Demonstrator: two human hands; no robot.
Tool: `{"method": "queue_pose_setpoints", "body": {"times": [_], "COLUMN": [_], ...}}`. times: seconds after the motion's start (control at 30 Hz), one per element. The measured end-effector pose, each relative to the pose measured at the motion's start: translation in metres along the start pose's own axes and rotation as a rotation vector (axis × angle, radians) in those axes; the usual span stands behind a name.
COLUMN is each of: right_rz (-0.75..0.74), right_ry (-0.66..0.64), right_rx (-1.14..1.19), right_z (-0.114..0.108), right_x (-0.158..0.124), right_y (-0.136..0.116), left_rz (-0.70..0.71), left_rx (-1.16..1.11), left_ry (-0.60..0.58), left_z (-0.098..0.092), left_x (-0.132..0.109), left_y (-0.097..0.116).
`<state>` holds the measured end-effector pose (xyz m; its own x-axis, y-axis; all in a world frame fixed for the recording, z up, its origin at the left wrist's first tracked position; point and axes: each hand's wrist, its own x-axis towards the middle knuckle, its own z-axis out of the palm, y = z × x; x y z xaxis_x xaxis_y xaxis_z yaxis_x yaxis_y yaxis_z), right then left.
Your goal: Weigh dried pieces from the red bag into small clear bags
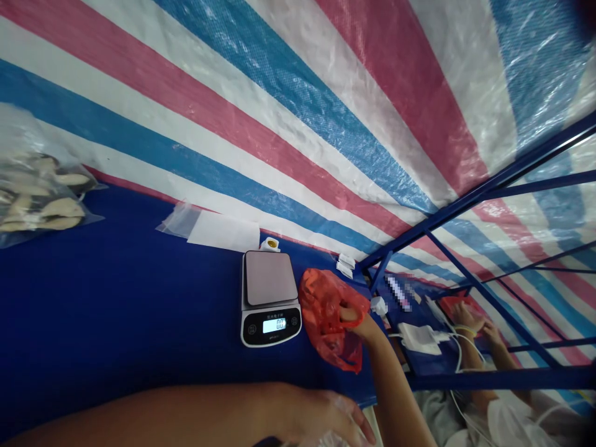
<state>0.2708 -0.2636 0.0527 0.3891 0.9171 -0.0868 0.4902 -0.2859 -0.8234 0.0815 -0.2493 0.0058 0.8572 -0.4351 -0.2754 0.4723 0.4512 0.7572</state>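
Observation:
My right hand point(352, 315) reaches into a crumpled red plastic bag point(321, 298), and its fingers are mostly hidden inside. Whatever lies in the bag cannot be made out. The bag rests against the right side of a small digital scale point(270, 279), whose plate is bare and whose lit display reads about 0.0. Low in the view, my left hand point(338, 419) hangs at the near edge with bent fingers around thin clear plastic point(326, 439), apparently a bag, partly cut off by the frame.
On the blue table point(139, 310) lie white paper point(223, 231), a tape roll point(270, 244) and small white packets point(345, 265). A clear bag of pale slices point(41, 192) sits far left. Blue metal bars point(433, 220) divide off another person's hands point(468, 316) at right.

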Motion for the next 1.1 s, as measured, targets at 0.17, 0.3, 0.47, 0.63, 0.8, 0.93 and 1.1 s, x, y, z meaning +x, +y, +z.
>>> {"method": "queue_pose_setpoints", "body": {"times": [0.17, 0.3, 0.47, 0.63, 0.8, 0.93, 1.1], "right_rz": [-0.049, 0.073, 0.337, 0.327, 0.301, 0.264, 0.233], "right_ry": [0.118, 0.057, -0.143, -0.308, -0.385, -0.397, -0.427], "right_rx": [-0.019, -0.061, -0.061, 0.012, 0.020, -0.018, -0.037], "right_z": [0.002, -0.006, -0.021, -0.018, -0.006, -0.005, -0.008], "right_x": [-0.002, -0.018, -0.065, -0.102, -0.110, -0.109, -0.108], "right_y": [-0.022, -0.036, -0.060, -0.081, -0.091, -0.101, -0.113], "left_rz": [0.011, 0.083, 0.184, 0.276, 0.413, 0.389, 0.325], "left_rx": [-0.058, -0.148, -0.211, -0.206, -0.198, -0.197, -0.207], "left_ry": [0.029, 0.029, 0.005, 0.013, -0.081, -0.107, -0.152], "left_z": [-0.002, -0.003, -0.005, 0.001, 0.005, 0.002, -0.001], "left_x": [0.006, 0.014, 0.016, 0.000, -0.011, -0.012, -0.015], "left_y": [0.000, -0.002, -0.003, 0.010, 0.020, 0.025, 0.028]}}
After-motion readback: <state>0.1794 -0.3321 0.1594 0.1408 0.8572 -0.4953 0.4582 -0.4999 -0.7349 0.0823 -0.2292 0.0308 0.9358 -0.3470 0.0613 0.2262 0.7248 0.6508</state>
